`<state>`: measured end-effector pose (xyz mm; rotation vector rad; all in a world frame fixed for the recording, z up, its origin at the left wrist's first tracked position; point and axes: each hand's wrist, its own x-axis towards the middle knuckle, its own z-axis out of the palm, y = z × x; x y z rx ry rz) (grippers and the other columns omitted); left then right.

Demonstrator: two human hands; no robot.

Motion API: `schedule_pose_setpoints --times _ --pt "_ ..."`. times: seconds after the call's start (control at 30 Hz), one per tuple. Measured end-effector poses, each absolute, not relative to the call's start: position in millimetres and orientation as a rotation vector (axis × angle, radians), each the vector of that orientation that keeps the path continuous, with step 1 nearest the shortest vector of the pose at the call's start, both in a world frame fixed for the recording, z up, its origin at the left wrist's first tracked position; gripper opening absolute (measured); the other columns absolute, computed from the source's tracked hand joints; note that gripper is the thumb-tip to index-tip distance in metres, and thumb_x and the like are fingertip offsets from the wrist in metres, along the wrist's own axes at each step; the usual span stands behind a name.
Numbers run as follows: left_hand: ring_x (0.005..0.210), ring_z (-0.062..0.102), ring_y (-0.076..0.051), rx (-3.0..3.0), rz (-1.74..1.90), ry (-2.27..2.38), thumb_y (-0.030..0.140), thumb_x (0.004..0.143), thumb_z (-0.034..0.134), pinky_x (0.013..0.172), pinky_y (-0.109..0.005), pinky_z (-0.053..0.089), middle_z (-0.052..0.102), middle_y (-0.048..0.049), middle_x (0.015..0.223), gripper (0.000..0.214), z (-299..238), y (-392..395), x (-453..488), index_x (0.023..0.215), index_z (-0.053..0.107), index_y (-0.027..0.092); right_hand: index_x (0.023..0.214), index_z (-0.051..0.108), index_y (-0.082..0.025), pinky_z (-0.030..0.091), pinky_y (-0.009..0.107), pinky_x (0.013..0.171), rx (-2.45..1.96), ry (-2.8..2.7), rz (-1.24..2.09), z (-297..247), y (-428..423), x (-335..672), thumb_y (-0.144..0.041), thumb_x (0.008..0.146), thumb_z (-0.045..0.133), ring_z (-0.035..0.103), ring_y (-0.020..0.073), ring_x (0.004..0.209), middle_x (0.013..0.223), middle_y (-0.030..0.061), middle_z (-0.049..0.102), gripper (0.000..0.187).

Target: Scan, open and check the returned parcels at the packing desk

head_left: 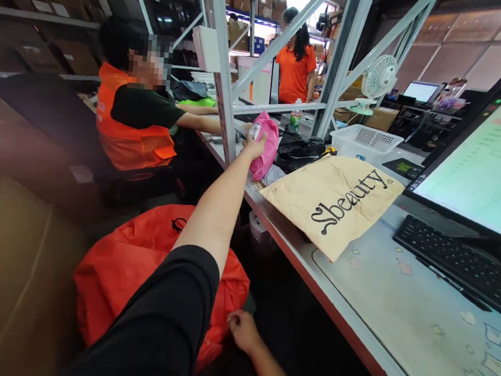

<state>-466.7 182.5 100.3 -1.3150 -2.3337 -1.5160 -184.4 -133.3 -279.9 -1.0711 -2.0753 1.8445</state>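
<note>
Landmark: kraft "Sbeauty" mailer point(341, 202), on the worktop point(373, 292).
Left hand point(254, 145): arm extended, elbow nearly straight; gripping a pink plastic parcel point(268, 150) just left of the mailer. Far fingers hidden; white patch on parcel unreadable.
Right hand point(245, 331): low, below and left of the mailer, fingers curled beside a red fabric bag point(138, 266); fingertips shadowed, cannot tell whether they hold anything. Forearm cut off by the lower edge.
Monitor point(485, 156): right of the mailer, cropped.
</note>
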Motion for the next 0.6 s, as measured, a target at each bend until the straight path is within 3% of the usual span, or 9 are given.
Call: schedule_pose_setpoints --times 0.1,0.2,0.33,0.47,0.53,0.6 --pt "0.15 0.044 -0.039 -1.293 -1.513 -2.369 0.051 0.099 0.061 0.123 -0.054 0.036 0.05 -0.0276 0.155 0.064 52.4 167.0 -472.1 0.147 0.051 0.011 0.078 0.072 -0.017 0.049 0.028 0.072 -1.067 -2.014 1.881 -279.1 -130.1 -184.3 -0.018 0.084 0.055 0.066 0.0184 0.072 0.075 0.0045 0.072 0.018" --pt "0.142 0.054 -0.029 -1.349 -1.581 -2.091 0.051 0.104 0.051 0.12 -0.042 0.041 0.06 -0.0199 0.146 0.046 -4.1 111.5 -478.7 0.134 0.059 0.017 0.075 0.07 -0.019 0.051 0.029 0.075 -1.054 -1.955 1.959 -280.6 -129.1 -184.2 -0.024 0.082 0.057 0.065 0.0189 0.073 0.072 0.0032 0.071 0.015" --pt "0.106 0.069 -0.02 -1.122 -1.587 -2.123 0.05 0.108 0.038 0.094 -0.034 0.055 0.071 -0.0107 0.114 0.04 -104.0 -10.5 -476.1 0.114 0.063 0.02 0.079 0.07 -0.02 0.052 0.031 0.076 -1.078 -1.891 2.091 -288.9 -126.8 -182.8 -0.037 0.082 0.062 0.065 0.0198 0.073 0.072 0.0036 0.07 0.02" --pt "0.074 0.068 -0.021 -0.852 -1.434 -2.536 0.047 0.109 0.031 0.073 -0.037 0.056 0.064 -0.005 0.071 0.046 -209.2 -139.5 -450.1 0.088 0.064 0.022 0.097 0.074 -0.017 0.053 0.033 0.075 -1.154 -1.851 2.196 -306.9 -125.3 -186.4 -0.046 0.081 0.065 0.067 0.0211 0.076 0.078 0.005 0.073 0.034" --pt "0.083 0.071 -0.026 -0.803 -1.292 -2.715 0.047 0.106 0.041 0.078 -0.043 0.057 0.065 -0.0071 0.072 0.042 -249.0 -192.9 -432.8 0.085 0.066 0.022 0.104 0.074 -0.017 0.054 0.034 0.073 -1.2 -1.855 2.234 -314.4 -125.1 -188.1 -0.046 0.079 0.068 0.068 0.0217 0.075 0.076 0.0046 0.073 0.039" --pt "0.105 0.071 -0.033 -0.83 -1.07 -2.922 0.047 0.101 0.054 0.091 -0.048 0.055 0.071 -0.0121 0.088 0.033 -276.6 -233.4 -416.3 0.089 0.068 0.02 0.107 0.074 -0.017 0.054 0.033 0.07 -1.249 -1.866 2.255 -318.1 -124.5 -188.2 -0.046 0.077 0.071 0.068 0.0214 0.072 0.074 0.0035 0.073 0.041"
